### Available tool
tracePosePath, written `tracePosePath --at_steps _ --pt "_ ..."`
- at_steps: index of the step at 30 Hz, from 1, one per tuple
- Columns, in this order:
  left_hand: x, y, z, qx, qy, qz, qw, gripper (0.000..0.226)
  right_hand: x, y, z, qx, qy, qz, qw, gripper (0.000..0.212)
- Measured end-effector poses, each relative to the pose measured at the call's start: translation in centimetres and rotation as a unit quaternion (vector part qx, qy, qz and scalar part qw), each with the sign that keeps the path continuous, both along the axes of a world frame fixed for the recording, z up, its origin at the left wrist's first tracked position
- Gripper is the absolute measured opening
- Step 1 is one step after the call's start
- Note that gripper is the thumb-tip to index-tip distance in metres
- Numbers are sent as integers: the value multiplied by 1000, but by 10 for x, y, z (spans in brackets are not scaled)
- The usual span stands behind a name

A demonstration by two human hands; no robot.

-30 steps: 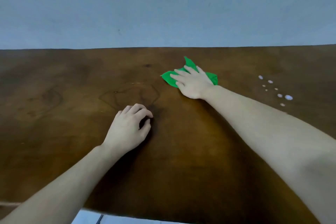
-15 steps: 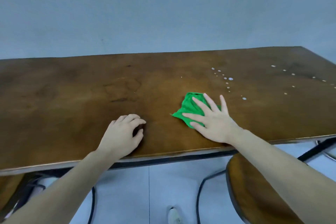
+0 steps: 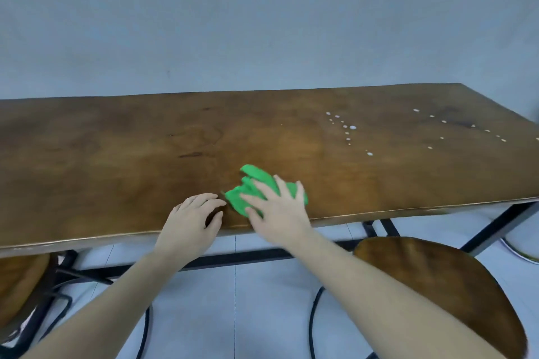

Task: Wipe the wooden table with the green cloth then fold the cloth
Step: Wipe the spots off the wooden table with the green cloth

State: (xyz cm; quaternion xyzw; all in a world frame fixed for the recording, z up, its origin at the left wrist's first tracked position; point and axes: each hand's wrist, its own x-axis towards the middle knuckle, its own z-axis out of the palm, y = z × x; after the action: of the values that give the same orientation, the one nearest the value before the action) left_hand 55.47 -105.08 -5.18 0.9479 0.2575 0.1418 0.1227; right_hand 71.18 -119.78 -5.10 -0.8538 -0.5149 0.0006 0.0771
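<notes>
We press the right hand [image 3: 277,213] flat on the green cloth [image 3: 256,183], fingers spread and nearly straight, so that the palm loads a wide patch of fabric against the wood. The hand does not pinch or enclose the cloth; it only bears down on it. The cloth lies bunched near the front edge of the table [image 3: 116,154], just right of the left hand [image 3: 189,221].

We rest the left hand on the table edge with fingers loosely curled and nothing held. In our judgement it serves as a brace for the body during the stroke.

White droplets [image 3: 347,131] lie well apart from the cloth, toward the far right. We judge that wiping is unfinished and that folding has not begun. A stool [image 3: 437,285] stands below the right forearm.
</notes>
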Motion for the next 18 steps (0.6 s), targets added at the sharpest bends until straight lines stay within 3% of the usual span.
tracePosePath --at_steps 2,7,12,18 --pt "2 -3 -1 2 -21 2 1000 46 -9 -2 -10 32 -44 69 996 41" --pt "20 -17 2 -13 -53 4 998 22 45 -43 -22 22 -158 212 964 39" --pt "49 -36 2 17 -38 -38 998 11 107 -110 -16 3 -232 202 952 44" --pt "69 -50 4 26 -23 -64 997 12 182 -193 -6 -46 -213 164 962 45"
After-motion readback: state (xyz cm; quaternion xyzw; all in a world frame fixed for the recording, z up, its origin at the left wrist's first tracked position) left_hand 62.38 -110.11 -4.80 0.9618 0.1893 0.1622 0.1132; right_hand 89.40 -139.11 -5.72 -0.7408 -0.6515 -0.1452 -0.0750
